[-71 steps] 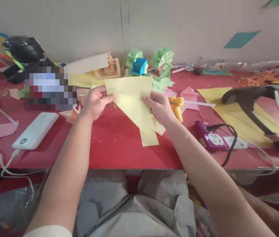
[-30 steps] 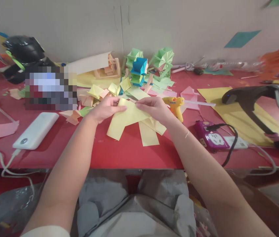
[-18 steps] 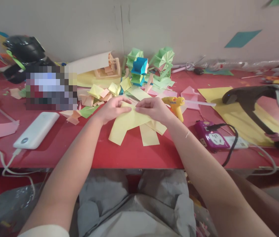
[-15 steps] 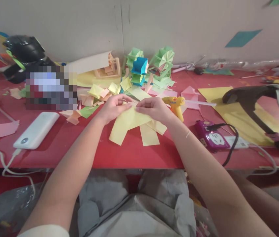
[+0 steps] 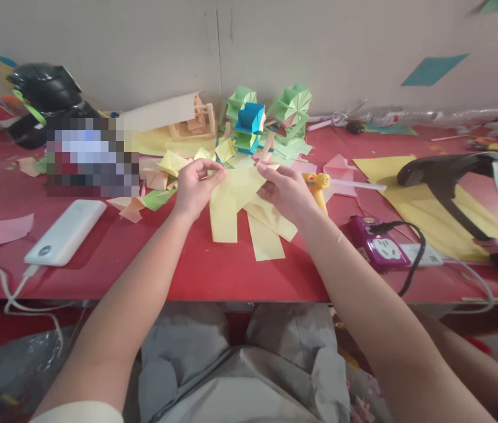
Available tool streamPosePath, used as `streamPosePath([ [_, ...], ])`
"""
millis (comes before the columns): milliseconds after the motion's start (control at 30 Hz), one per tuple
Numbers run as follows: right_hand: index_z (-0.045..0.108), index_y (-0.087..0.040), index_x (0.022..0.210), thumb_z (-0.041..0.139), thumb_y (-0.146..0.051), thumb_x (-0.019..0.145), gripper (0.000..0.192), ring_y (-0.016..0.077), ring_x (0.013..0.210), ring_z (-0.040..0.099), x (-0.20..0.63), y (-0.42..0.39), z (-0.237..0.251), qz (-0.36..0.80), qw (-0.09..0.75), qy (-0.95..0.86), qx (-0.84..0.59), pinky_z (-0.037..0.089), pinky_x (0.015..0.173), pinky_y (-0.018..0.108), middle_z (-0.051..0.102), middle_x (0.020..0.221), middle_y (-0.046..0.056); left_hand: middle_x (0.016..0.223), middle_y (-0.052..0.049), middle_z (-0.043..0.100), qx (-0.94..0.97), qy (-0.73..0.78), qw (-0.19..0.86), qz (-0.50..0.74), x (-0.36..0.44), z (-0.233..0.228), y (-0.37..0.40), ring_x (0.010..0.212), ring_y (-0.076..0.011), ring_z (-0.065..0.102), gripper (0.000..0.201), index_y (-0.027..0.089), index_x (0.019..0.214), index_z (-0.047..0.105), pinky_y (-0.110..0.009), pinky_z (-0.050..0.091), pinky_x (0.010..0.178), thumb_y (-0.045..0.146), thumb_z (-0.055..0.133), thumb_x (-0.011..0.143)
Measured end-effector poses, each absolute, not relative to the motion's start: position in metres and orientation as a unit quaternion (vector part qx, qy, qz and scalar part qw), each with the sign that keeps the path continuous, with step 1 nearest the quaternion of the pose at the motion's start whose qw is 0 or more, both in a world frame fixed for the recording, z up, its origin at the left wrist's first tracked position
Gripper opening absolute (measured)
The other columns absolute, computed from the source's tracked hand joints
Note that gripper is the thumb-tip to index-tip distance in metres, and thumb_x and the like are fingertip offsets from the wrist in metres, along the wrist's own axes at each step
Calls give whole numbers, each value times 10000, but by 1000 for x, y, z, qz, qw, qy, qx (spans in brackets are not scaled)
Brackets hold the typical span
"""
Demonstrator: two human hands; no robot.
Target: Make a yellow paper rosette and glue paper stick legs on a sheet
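A pale yellow sheet of paper [image 5: 240, 183] is stretched between my two hands, just above the table. My left hand [image 5: 198, 187] pinches its left edge between thumb and fingers. On the other side my right hand [image 5: 286, 189] grips the right edge, its fingers partly curled. More pale yellow paper strips [image 5: 266, 236] lie on the table below the sheet and my right hand. A yellow glue gun [image 5: 318, 187] with a clear glue stick rests just right of my right hand, partly hidden by it.
Folded green paper wheels [image 5: 293, 106] and a blue paper piece [image 5: 250, 118] stand at the back. A white power bank [image 5: 66, 232] lies left. A purple power socket [image 5: 378, 242] with a black cable sits right, near a black headset strap [image 5: 443, 182]. Paper scraps surround a pixelated area.
My hands have moved apart and slightly up, opening out the yellow sheet between them. Its left flap now hangs straighter. A hand at the far left edge has left the view.
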State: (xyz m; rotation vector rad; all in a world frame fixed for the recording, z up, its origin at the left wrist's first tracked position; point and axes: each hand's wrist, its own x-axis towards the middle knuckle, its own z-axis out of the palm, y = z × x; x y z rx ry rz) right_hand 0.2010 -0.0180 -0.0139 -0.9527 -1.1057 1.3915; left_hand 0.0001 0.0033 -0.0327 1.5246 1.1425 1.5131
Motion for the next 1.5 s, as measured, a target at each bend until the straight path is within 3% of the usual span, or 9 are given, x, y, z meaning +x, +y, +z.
streamPosePath([
  [133,720,-192,892,887,-399,621,380,240,947,717,194,-23,-19,628,511,-455,-371,589,882,389,755,944,64,830,-21,721,596,432,354,576,8,-33,-1,790,-164,673,219,191,817,677,-279,523,737,338,812,728],
  [400,722,-165,814,894,-358,585,346,287,920,731,187,-23,-24,589,555,-434,-395,601,806,407,766,900,86,887,-52,749,649,420,384,505,13,-29,-8,888,-199,696,269,196,903,727,-302,521,787,406,804,752],
  [767,736,-154,842,873,-409,616,368,272,860,729,186,-20,-33,535,552,-492,-408,598,781,408,763,889,88,924,-70,782,682,421,332,497,15,-27,-10,900,-226,707,262,194,884,776,-332,544,806,443,744,809],
  [1500,720,-156,823,832,-444,655,352,249,813,722,178,-27,-31,487,580,-488,-434,601,741,375,758,871,78,927,-81,784,660,401,385,505,18,-25,-14,901,-230,724,316,181,871,758,-350,561,842,487,761,792],
])
